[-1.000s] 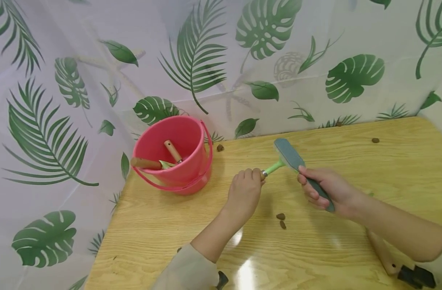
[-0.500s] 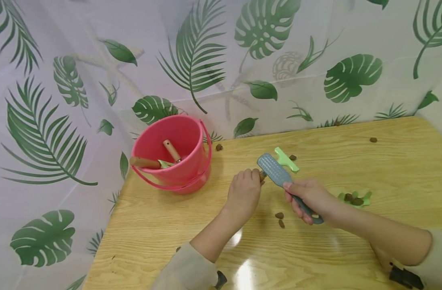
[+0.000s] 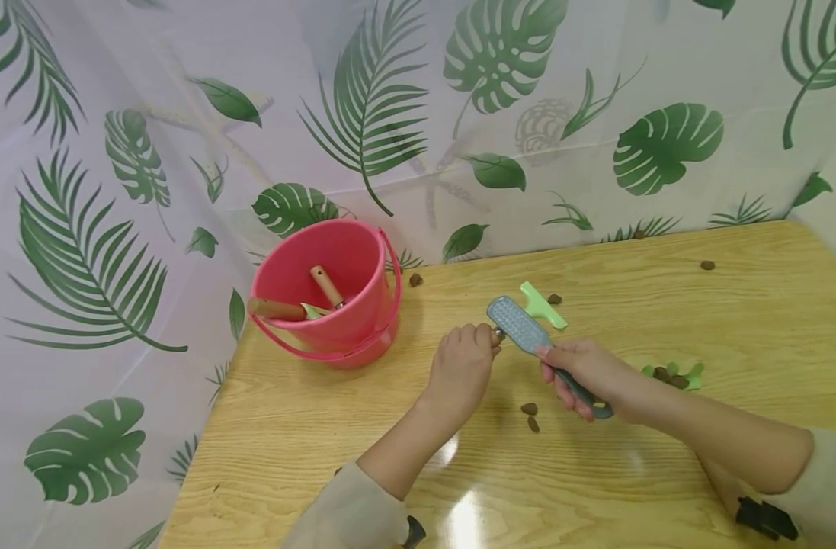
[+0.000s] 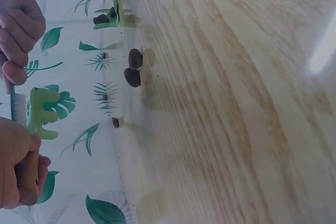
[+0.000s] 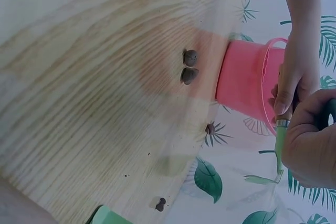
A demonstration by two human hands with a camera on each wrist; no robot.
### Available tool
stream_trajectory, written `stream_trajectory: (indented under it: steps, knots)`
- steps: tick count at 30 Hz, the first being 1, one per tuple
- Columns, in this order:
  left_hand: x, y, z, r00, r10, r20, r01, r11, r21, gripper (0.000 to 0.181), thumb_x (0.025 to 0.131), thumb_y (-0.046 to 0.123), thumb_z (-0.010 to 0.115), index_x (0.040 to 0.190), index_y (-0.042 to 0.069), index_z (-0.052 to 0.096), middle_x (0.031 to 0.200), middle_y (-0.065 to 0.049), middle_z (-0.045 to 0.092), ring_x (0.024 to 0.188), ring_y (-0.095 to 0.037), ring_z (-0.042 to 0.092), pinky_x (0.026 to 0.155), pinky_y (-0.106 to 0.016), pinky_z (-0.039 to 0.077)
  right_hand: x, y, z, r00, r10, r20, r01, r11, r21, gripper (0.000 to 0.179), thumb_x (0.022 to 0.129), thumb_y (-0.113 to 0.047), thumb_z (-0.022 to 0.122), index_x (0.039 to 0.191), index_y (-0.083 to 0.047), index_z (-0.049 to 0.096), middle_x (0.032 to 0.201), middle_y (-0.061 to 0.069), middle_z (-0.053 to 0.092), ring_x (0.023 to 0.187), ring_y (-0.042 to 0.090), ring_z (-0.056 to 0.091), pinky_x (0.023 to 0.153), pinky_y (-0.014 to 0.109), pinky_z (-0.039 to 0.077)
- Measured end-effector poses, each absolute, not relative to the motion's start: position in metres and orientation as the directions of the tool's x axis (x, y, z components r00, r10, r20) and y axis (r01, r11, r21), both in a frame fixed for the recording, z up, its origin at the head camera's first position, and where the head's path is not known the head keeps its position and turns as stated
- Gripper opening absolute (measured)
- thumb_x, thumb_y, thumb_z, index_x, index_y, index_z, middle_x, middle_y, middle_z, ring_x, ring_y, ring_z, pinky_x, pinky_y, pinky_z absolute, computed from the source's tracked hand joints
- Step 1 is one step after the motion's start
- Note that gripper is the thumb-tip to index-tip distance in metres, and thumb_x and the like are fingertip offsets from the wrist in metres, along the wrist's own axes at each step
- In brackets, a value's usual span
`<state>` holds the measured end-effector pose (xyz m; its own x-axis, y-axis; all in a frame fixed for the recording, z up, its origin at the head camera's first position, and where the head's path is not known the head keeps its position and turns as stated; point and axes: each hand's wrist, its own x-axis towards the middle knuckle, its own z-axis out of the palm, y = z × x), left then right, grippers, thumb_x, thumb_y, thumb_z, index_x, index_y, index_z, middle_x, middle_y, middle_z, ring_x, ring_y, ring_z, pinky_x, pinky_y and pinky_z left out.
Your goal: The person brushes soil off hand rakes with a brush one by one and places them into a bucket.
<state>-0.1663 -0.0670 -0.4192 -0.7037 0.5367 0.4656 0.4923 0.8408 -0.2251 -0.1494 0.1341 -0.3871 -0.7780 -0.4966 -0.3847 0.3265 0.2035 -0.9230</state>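
My left hand (image 3: pixel 462 358) grips the wooden handle of a small garden rake with a light-green head (image 3: pixel 542 306), held above the table. Its tines show in the left wrist view, where the rake (image 4: pixel 44 113) points up between both hands. A grey brush (image 3: pixel 520 324) is held by its handle in my right hand (image 3: pixel 589 377). The brush lies across the rake's neck, hiding it in the head view, with pale bristles (image 4: pixel 20 109) facing the rake. In the right wrist view, the rake's green neck (image 5: pixel 280 142) shows beside my right hand.
A pink bucket (image 3: pixel 363 332) with wooden-handled tools stands at the back left of the wooden table (image 3: pixel 287 442). Another green rake head (image 3: pixel 695 375) with brown stones lies at right, partly behind the right arm. Two stones (image 3: pixel 530 409) lie before the hands; others are scattered towards the back.
My right hand has moved the grey brush left and down, from beside the rake's head onto its neck, and turned it. The left hand has stayed nearly in place. The last half second shows little motion.
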Motion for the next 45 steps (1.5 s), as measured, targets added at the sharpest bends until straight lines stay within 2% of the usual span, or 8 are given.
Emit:
stream_trajectory:
  steps: [5,20,25,28,33,36,42,45]
  knots:
    - [-0.166,-0.068,-0.422,-0.674,0.542,0.503,0.507,0.834,-0.218,0.021,0.090,0.028,0.064,0.090,0.008,0.057,0.071,0.002,0.054,0.058,-0.007,0.044,0.051,-0.016,0.036,-0.154,0.140,-0.385,-0.783,-0.484,-0.390,0.336,0.199,-0.921,0.035,0.103,-0.028,0.036,0.079,-0.005,0.048,0.049,-0.004,0.049,0.034,0.004,0.043,0.035,0.019,0.037]
    - [-0.165,-0.072,-0.426,-0.673,0.540,0.505,0.514,0.833,-0.207,0.023,0.089,0.029,0.064,0.092,0.008,0.055,0.072,0.002,0.053,0.059,-0.006,0.045,0.052,-0.015,0.037,-0.166,0.164,-0.384,-0.812,-0.441,-0.382,0.359,0.140,-0.923,0.037,0.103,-0.034,0.037,0.079,-0.009,0.051,0.051,-0.005,0.050,0.035,0.005,0.045,0.037,0.020,0.039]
    - [-0.165,-0.073,-0.426,-0.649,0.536,0.540,0.519,0.831,-0.201,0.024,0.088,0.028,0.066,0.092,0.008,0.054,0.071,0.001,0.053,0.059,-0.007,0.046,0.051,-0.016,0.037,-0.169,0.171,-0.387,-0.794,-0.497,-0.349,0.383,0.036,-0.923,0.038,0.102,-0.037,0.039,0.078,-0.012,0.052,0.052,-0.007,0.051,0.036,0.003,0.045,0.038,0.018,0.039]
    - [-0.165,-0.073,-0.425,-0.640,0.530,0.556,0.529,0.829,-0.181,0.025,0.087,0.027,0.067,0.092,0.007,0.053,0.071,0.001,0.052,0.059,-0.008,0.046,0.052,-0.018,0.038,-0.172,0.175,-0.392,-0.738,-0.624,-0.258,0.415,-0.118,-0.902,0.037,0.103,-0.034,0.035,0.080,-0.012,0.054,0.053,-0.008,0.054,0.038,0.002,0.048,0.038,0.016,0.040]
    - [-0.164,-0.075,-0.424,-0.630,0.529,0.568,0.558,0.818,-0.143,0.023,0.087,0.025,0.066,0.092,0.007,0.052,0.072,0.001,0.052,0.060,-0.009,0.046,0.053,-0.018,0.038,-0.177,0.179,-0.401,-0.618,-0.782,-0.080,0.496,-0.309,-0.812,0.040,0.106,-0.027,0.025,0.084,-0.014,0.056,0.058,-0.008,0.058,0.042,0.001,0.054,0.040,0.014,0.042]
    - [-0.164,-0.076,-0.424,-0.625,0.531,0.573,0.572,0.810,-0.127,0.022,0.088,0.024,0.066,0.092,0.007,0.052,0.073,0.000,0.052,0.061,-0.009,0.047,0.053,-0.018,0.039,-0.177,0.180,-0.405,-0.574,-0.819,-0.004,0.553,-0.385,-0.739,0.044,0.106,-0.026,0.020,0.086,-0.012,0.056,0.057,-0.007,0.054,0.038,0.002,0.043,0.040,0.014,0.041]
    - [-0.166,-0.076,-0.422,-0.583,0.541,0.606,0.596,0.792,-0.134,0.022,0.087,0.022,0.067,0.094,0.006,0.053,0.075,0.000,0.054,0.062,-0.009,0.048,0.055,-0.017,0.039,-0.175,0.178,-0.414,-0.426,-0.868,0.256,0.794,-0.494,-0.354,0.049,0.106,-0.030,0.013,0.092,-0.005,0.053,0.055,-0.004,0.021,0.038,0.005,0.017,0.037,0.014,0.017]
    - [-0.168,-0.074,-0.418,-0.565,0.553,0.612,0.603,0.783,-0.151,0.021,0.089,0.023,0.065,0.095,0.006,0.054,0.076,0.000,0.055,0.064,-0.008,0.049,0.056,-0.017,0.040,-0.174,0.177,-0.419,-0.402,-0.852,0.336,0.854,-0.481,-0.198,0.040,0.106,-0.031,0.019,0.086,-0.009,0.045,0.054,-0.007,0.023,0.036,0.001,0.018,0.034,0.011,0.013]
